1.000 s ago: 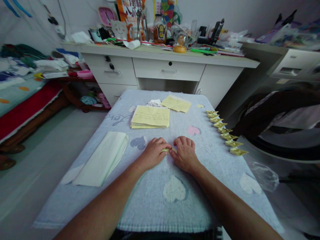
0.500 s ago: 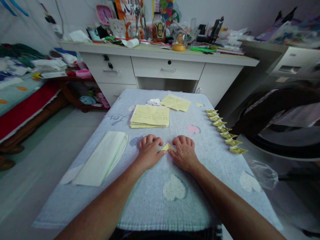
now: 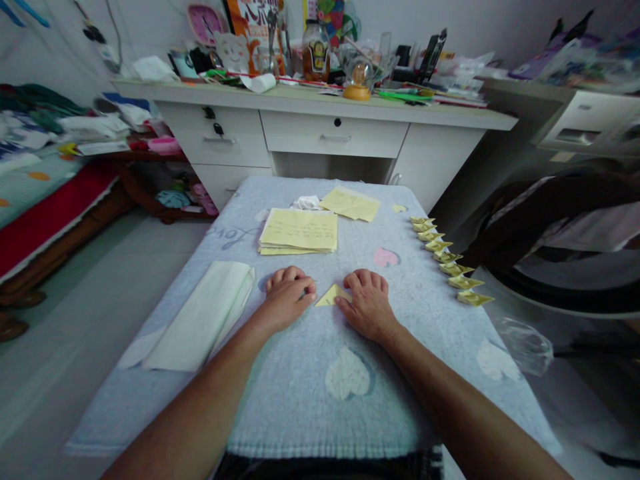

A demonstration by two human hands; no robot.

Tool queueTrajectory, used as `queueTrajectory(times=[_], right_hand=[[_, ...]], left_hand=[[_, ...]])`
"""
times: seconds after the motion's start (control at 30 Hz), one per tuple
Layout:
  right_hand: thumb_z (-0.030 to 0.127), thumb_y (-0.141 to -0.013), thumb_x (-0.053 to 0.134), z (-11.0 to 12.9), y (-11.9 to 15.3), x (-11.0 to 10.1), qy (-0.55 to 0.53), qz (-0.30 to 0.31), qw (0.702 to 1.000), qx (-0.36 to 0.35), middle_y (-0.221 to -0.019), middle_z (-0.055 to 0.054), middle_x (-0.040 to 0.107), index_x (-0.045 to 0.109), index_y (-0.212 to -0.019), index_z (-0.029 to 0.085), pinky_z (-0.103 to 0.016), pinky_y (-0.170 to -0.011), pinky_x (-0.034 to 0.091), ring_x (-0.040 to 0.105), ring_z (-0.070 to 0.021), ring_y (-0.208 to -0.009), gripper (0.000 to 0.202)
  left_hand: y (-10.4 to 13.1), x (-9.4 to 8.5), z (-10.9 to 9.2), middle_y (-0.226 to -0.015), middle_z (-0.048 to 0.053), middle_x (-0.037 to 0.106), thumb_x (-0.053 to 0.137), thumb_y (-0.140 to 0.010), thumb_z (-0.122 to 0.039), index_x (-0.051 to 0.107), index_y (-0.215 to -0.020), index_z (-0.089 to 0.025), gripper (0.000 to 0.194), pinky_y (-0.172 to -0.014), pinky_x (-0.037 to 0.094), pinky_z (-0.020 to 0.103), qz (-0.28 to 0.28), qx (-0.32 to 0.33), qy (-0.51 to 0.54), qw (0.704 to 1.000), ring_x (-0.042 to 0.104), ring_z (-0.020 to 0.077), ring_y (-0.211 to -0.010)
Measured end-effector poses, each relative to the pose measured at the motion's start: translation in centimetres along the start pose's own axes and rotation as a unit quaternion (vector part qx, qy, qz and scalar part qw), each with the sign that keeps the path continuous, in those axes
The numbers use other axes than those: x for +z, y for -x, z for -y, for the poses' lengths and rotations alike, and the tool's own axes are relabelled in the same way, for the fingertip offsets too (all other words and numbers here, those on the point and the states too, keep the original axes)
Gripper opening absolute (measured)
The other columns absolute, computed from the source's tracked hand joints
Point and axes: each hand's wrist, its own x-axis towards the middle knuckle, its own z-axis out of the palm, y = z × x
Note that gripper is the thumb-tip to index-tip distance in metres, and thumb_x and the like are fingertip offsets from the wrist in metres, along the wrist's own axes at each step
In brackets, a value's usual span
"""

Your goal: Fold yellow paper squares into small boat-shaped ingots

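A small folded yellow paper triangle [image 3: 330,295] lies on the cloth-covered table between my hands. My right hand [image 3: 369,301] covers its right corner, the thumb pressing on the paper and the fingers curled down beyond it. Just left of the triangle, apart from it, my left hand [image 3: 289,297] rests on the cloth with fingers curled in and thumb against them; nothing shows in it. Beyond the hands is a stack of yellow paper sheets [image 3: 299,230] with writing on the top one.
Several folded yellow paper boats [image 3: 453,269] line the table's right edge. A folded pale sheet [image 3: 203,317] lies at left. Behind the stack are a crumpled white paper [image 3: 307,203] and loose yellow sheets [image 3: 351,203]. A cluttered white desk [image 3: 335,137] stands beyond the table [image 3: 295,407].
My left hand has let go of the paper triangle and moved a little left, uncovering its left corner. My right hand stays on the paper.
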Motion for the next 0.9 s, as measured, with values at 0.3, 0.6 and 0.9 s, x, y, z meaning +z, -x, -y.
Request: queueTrajectory(times=[0.3, 0.6, 0.9], right_hand=[[0.051, -0.085, 0.052, 0.1, 0.0, 0.0, -0.001, 0.003, 1.000, 0.002, -0.107, -0.009, 0.052, 0.056, -0.101, 0.022, -0.042, -0.089, 0.031, 0.043, -0.0272, -0.100, 0.034], [0.045, -0.081, 0.058, -1.4, 0.1, -0.4, -0.018, 0.021, 0.999, 0.030, -0.111, -0.008, 0.051, 0.056, -0.107, 0.025, -0.043, -0.089, 0.031, 0.044, -0.0267, -0.102, 0.033], [0.044, -0.078, 0.061, -3.7, 0.2, -0.8, -0.016, 0.027, 0.999, 0.029, -0.110, -0.009, 0.051, 0.055, -0.111, 0.025, -0.043, -0.088, 0.031, 0.044, -0.0276, -0.101, 0.039]], left_hand=[[-0.3, 1.5, -1.8, -0.099, 0.004, 0.054, 0.061, -0.077, -0.053, 0.062, -0.082, -0.024, 0.029, -0.087, 0.030, 0.040, -0.072, -0.008, -0.027, 0.997, 0.043, 0.0247, -0.100], [-0.5, 1.8, -2.0, -0.100, 0.002, 0.052, 0.069, -0.071, -0.049, 0.060, -0.082, -0.025, 0.028, -0.086, 0.030, 0.039, -0.059, -0.024, -0.029, 0.998, 0.043, 0.0236, -0.099], [-0.3, 1.8, -2.1, -0.100, 0.003, 0.054, 0.069, -0.072, -0.044, 0.062, -0.085, -0.026, 0.024, -0.088, 0.028, 0.041, -0.061, -0.001, -0.004, 0.998, 0.043, 0.0249, -0.100]])
